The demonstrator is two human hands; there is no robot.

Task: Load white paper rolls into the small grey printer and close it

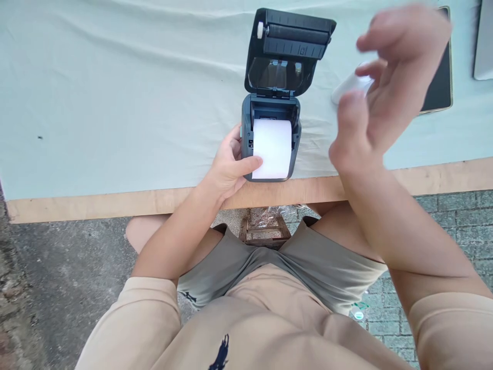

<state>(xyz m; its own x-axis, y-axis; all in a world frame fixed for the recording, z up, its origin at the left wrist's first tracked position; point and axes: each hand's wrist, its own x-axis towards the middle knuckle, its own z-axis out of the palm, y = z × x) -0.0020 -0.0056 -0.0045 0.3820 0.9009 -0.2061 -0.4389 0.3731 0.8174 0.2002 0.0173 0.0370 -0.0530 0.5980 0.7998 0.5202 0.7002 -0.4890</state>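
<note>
A small dark grey printer (pixel 246 118) stands near the table's front edge with its lid (pixel 287 51) swung up and back. A white paper roll (pixel 272 149) lies in its open bay. My left hand (pixel 227 167) grips the printer's left side, and its thumb rests on the roll's lower left corner. My right hand (pixel 385 87) is raised above the table to the right of the printer, blurred by motion, with its fingers loosely spread and nothing in them. A white rounded object (pixel 348 85) lies on the cloth behind that hand, partly hidden.
A pale green cloth (pixel 115 92) covers the table, whose wooden front edge (pixel 77 205) is bare. A black flat pad (pixel 439 82) lies at the back right, with a grey device (pixel 484 41) at the far right edge. A wooden stool (pixel 265 231) shows between my knees.
</note>
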